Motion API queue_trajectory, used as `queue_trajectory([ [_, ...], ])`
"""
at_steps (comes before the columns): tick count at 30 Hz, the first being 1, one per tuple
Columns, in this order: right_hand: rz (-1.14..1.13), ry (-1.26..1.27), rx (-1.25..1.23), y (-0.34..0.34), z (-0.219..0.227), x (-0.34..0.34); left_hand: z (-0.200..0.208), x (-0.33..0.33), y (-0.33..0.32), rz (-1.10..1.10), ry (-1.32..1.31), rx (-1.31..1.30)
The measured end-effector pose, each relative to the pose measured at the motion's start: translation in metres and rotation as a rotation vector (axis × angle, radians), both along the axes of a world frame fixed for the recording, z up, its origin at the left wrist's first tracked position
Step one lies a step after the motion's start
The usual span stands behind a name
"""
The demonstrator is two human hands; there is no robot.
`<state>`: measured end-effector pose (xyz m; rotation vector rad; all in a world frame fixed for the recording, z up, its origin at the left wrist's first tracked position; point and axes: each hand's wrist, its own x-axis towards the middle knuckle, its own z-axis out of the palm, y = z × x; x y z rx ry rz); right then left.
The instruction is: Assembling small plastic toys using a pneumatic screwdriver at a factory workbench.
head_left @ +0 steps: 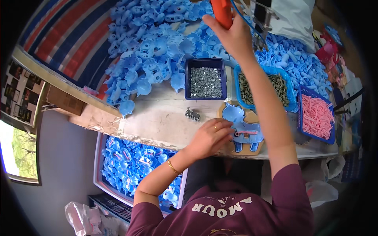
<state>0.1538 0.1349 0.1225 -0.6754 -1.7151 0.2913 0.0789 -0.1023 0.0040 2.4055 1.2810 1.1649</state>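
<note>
My right hand (235,33) is raised at the top, wrapped round an orange-red power screwdriver (222,13). Lower down, my left hand (212,137) has its fingers bent together at the left edge of a blue animal-shaped plastic shell (252,133); whatever its fingertips pinch is too small or hidden to tell. That shell lies hollow side up on a tan fixture board (249,151). Across its body sits a pink plastic strip (246,133). To the left of the hand, a little heap of small metal parts (192,114) rests on the table.
Behind stand a navy bin of silvery parts (205,82), a light-blue basket of dark screw-like pieces (280,88) and a blue basket of pink strips (317,117). Blue shells (157,51) pile up beyond. A tub of blue assemblies (132,161) sits below the table's left edge.
</note>
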Motion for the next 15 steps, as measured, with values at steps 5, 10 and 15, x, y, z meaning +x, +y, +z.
queue_trajectory([
  [5, 0.525, -0.184, -0.238, -0.027, 0.032, 0.031, 0.0, -0.036, 0.041, 0.402, 0.146, -0.041],
  [10, 0.719, -0.298, -0.367, -0.052, 0.042, 0.049, -0.015, -0.071, 0.105, 0.498, 0.343, -0.195],
  [15, 0.645, -0.415, -0.489, -0.065, 0.03, 0.06, -0.002, -0.076, 0.137, 0.511, 0.5, -0.513],
])
